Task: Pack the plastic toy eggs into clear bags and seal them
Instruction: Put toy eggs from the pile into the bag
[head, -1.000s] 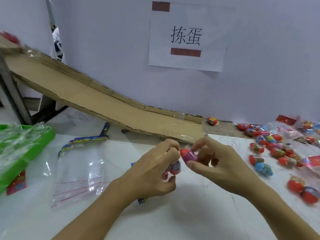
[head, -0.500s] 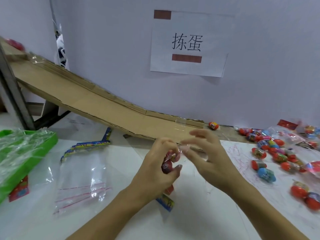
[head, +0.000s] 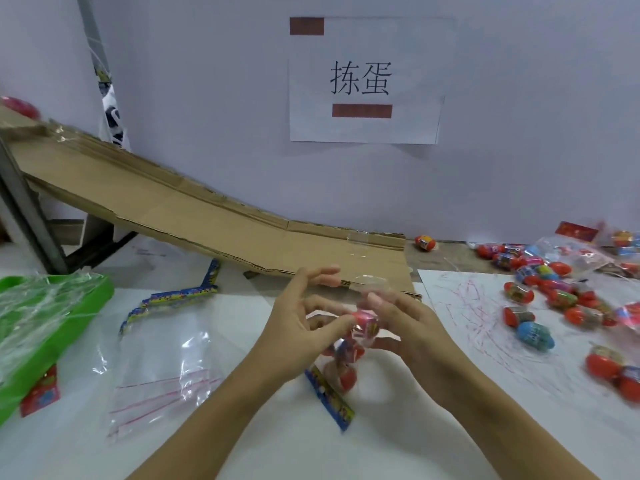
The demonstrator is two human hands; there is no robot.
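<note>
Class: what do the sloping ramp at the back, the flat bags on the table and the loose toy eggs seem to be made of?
Ramp: brown corrugated cardboard, matt, with creases and ragged edges.
Flat bags: thin clear plastic film, glossy; the table shows through and wrinkles catch light.
Toy eggs: probably hard plastic, smooth and shiny in bright red and blue.

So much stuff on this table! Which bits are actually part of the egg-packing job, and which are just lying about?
Part of the job:
left hand and right hand, both on the clear bag with eggs inside
loose toy eggs
empty clear bags

Just lying about:
cardboard ramp
paper sign
green tray
</note>
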